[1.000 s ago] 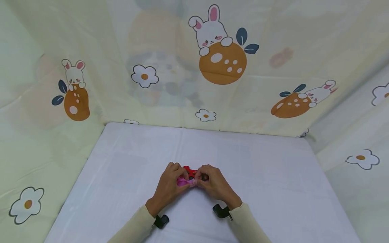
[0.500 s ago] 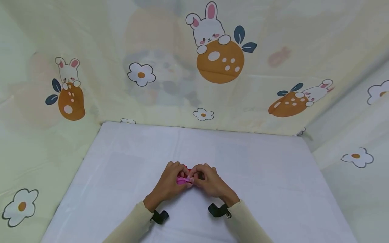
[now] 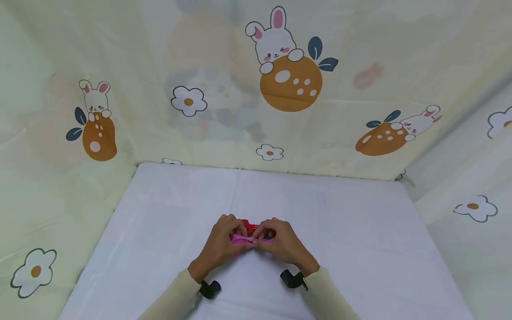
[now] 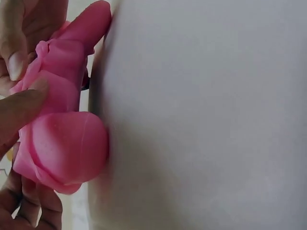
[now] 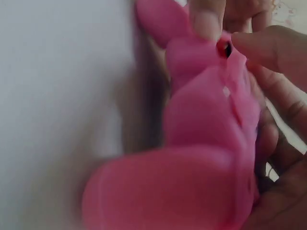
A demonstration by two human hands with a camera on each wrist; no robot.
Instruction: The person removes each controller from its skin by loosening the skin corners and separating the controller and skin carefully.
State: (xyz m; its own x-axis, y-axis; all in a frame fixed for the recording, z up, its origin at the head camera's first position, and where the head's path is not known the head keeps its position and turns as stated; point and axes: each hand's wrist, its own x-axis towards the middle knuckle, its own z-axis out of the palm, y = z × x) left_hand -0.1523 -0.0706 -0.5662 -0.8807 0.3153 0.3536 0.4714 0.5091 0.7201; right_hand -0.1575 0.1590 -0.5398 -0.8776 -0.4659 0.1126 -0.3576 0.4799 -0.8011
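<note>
A red game controller (image 3: 249, 226) shows between the two hands in the head view, with a soft pink silicone cover (image 3: 240, 239) on its near side. My left hand (image 3: 219, 238) pinches the cover, its thumb pressing the pink surface in the left wrist view. From the other side, my right hand (image 3: 285, 241) pinches the cover's edge near the middle. The wrist views show the cover (image 5: 201, 115) with rounded grips close over the table and a wrinkled, stretched rim. A bit of red and black peeks through beside the fingertips. Fingers hide much of the controller.
A white-covered table (image 3: 340, 222) lies under the hands. Behind it hangs a pale curtain (image 3: 224, 53) printed with rabbits and flowers, continuing along both sides. Black wrist cameras (image 3: 292, 279) sit at the sleeve cuffs.
My right hand moved left over the controller, then back right. More of the red controller shows than half a second ago, and pink cover now shows under the right fingers too.
</note>
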